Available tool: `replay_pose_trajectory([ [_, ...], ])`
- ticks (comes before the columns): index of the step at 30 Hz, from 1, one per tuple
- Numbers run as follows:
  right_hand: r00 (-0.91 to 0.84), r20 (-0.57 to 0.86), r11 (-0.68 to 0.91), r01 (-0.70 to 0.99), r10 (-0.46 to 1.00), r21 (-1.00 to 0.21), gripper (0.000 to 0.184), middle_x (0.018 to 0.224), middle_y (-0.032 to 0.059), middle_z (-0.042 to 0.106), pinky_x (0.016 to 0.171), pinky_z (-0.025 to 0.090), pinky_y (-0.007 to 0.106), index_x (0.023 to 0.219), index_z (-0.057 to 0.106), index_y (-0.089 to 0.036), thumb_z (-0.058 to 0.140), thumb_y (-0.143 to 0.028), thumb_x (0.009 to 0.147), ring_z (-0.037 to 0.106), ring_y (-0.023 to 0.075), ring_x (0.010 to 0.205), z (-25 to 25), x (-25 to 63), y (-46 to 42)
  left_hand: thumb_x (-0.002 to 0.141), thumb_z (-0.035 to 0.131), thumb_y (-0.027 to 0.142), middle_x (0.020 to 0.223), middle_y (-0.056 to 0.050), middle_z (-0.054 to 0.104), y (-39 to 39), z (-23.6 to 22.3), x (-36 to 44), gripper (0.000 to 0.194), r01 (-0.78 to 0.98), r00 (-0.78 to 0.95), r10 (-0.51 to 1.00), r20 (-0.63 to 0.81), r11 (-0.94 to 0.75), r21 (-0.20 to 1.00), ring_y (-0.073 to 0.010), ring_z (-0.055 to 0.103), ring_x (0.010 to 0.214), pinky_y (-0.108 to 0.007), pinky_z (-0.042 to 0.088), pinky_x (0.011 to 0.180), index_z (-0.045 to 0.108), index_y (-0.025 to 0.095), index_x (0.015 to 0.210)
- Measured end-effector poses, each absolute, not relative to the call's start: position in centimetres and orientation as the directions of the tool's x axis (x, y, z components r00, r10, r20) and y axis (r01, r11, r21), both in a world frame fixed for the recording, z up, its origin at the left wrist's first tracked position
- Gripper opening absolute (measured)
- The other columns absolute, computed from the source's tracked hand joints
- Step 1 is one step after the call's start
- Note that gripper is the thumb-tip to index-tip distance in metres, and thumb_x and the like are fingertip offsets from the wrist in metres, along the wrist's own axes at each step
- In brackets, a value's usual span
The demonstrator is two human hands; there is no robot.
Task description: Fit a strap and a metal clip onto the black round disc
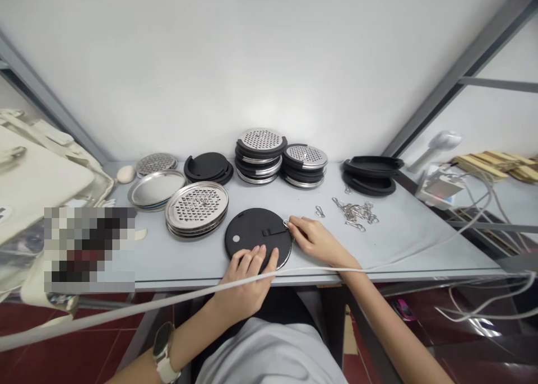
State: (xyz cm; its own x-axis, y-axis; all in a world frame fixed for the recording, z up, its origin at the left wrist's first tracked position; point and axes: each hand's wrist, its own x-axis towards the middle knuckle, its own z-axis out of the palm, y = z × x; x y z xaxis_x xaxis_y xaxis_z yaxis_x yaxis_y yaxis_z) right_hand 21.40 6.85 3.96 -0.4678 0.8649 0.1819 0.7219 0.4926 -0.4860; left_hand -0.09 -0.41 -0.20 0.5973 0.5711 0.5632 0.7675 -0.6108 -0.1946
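Workbench: here's the pale grey table (403, 244) stretching across, with the person seated at its near edge.
Cream bag: a bulky bag (46, 165) leans in at the left end.
Back row: two tall stacks of perforated metal plates in black rims, the left stack (258, 162) beside the right stack (305, 171); black discs (209, 168) sit left of them, black rimmed trays (374, 176) well to the right.
Grater-like plates: a silver pile (197, 204) rests just left of the work, near a smooth metal plate (157, 188).
Black disc: and here's the centre of it, a round black disc (252, 227) lying flat near the table's front edge, under both hands.
Left hand: the left hand (249, 283) lays its fingers over the disc's near edge; whether it grips underneath, I can't tell.
Right hand: the right hand (313, 239) pinches a small metal clip (286, 223) at the disc's upper right edge.
Loose clips: a tangled heap (359, 212) lies off to the right, one single clip (320, 211) apart from it.
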Motion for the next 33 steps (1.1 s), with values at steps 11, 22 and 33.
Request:
replay_pose_trajectory([
  [11, -0.459, 0.202, 0.496, 0.724, 0.865, -0.480, 0.027, 0.059, -0.0013, 0.048, 0.057, 0.032, 0.023, 0.067, 0.045, -0.020, 0.035, -0.023, 0.092, 0.043, 0.0120, 0.055, 3.79, 21.23, 6.95, 0.086, 0.052, 0.024, 0.116, -0.014, 0.059, -0.38, -0.45, -0.12, 0.043, 0.766, 0.604, 0.556, 0.571, -0.603, -0.223, -0.0253, 0.055, 0.104, -0.040, 0.039, 0.090, 0.051, 0.015, 0.128],
  [22, -0.442, 0.218, 0.489, 0.714, 0.870, -0.501, 0.022, 0.058, -0.0037, 0.045, 0.056, 0.029, 0.022, 0.066, 0.042, -0.020, 0.039, -0.020, 0.088, 0.040, 0.0106, 0.054, 3.46, 21.19, 6.99, 0.088, 0.049, 0.024, 0.115, -0.014, 0.059, -0.13, -0.99, -0.09, 0.042, 0.764, 0.604, 0.526, 0.599, -0.597, -0.245, -0.0253, 0.053, 0.105, -0.040, 0.038, 0.090, 0.052, 0.014, 0.128],
  [33, -0.410, 0.207, 0.447, 0.669, 0.888, -0.593, 0.015, 0.059, -0.0059, 0.041, 0.055, 0.030, 0.023, 0.077, 0.035, -0.022, 0.035, -0.026, 0.092, 0.040, 0.0113, 0.053, 3.77, 20.93, 6.67, 0.087, 0.049, 0.024, 0.116, -0.014, 0.058, -0.18, -1.16, -0.14, 0.043, 0.762, 0.608, 0.525, 0.596, -0.597, -0.252, -0.0254, 0.052, 0.106, -0.040, 0.037, 0.092, 0.051, 0.014, 0.128],
])
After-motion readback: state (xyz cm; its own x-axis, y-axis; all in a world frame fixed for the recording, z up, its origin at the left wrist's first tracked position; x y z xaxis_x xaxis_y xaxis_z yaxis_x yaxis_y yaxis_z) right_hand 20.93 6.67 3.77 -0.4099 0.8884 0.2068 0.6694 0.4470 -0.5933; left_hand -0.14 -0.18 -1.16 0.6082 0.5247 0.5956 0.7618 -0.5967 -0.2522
